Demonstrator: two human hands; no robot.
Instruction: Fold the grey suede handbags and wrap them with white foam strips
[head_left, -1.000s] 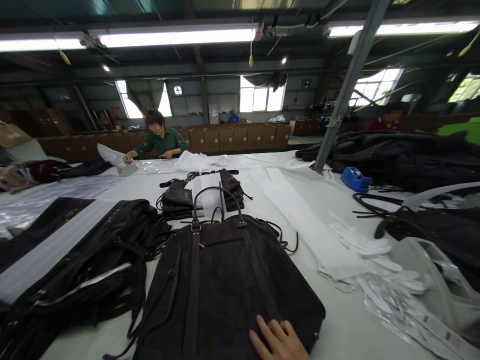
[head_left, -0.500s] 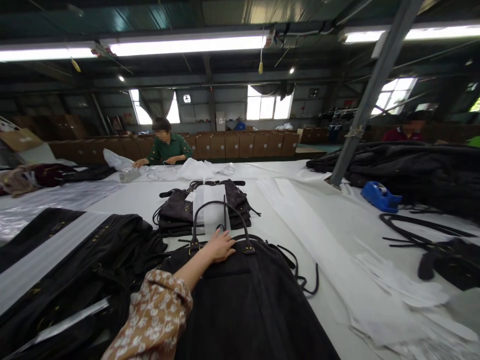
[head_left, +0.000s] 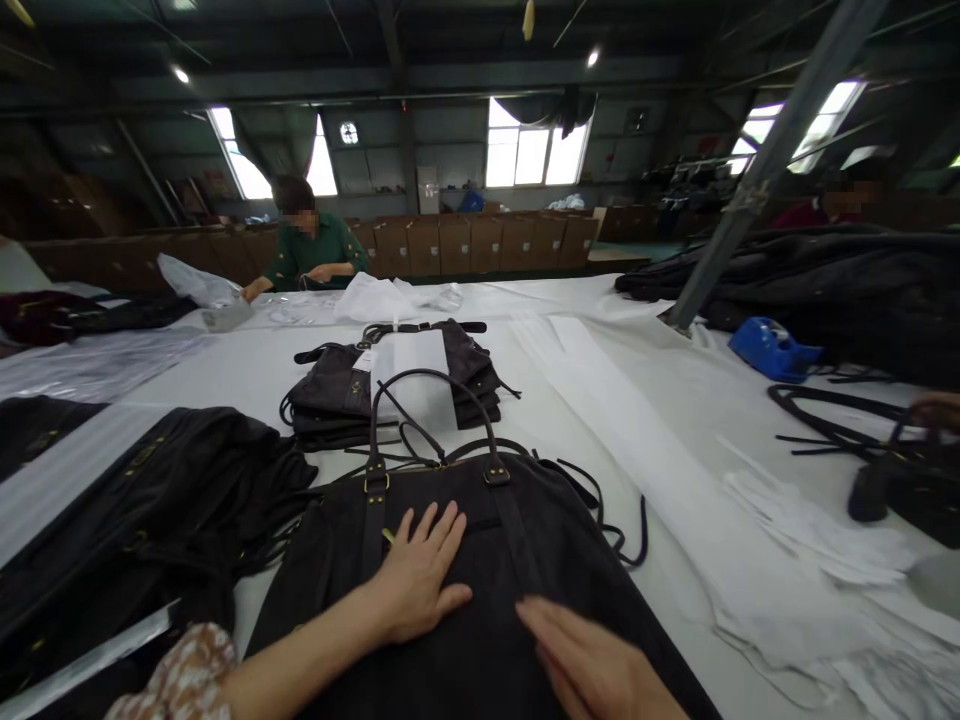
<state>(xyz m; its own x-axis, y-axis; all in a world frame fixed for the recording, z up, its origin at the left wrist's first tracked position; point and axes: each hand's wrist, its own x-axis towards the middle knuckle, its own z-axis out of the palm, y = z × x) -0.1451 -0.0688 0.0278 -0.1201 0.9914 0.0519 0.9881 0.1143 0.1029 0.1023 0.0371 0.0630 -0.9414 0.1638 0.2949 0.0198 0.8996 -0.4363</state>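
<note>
A large black handbag (head_left: 480,560) lies flat in front of me, its two looped handles stretching away over the table. My left hand (head_left: 421,575) rests palm down on its upper front, fingers spread, beside a small brass-coloured zip pull. Lower and to the right, my right hand (head_left: 585,655) is over the bag with straight fingers held together; it grips nothing. Past the handles sits a stack of folded dark bags (head_left: 330,390) with a white paper band (head_left: 416,375) around it.
More black bags (head_left: 187,500) are piled at left. White sheets (head_left: 637,450) lie on the table at right, near a blue tape dispenser (head_left: 772,347) and a metal post (head_left: 750,220). A co-worker in green (head_left: 311,245) works across the table. Another hand (head_left: 934,408) shows at far right.
My left hand has drawn back from the handle area onto the bag's front. My right hand has come into view over the bag. The camera has tipped downward.
</note>
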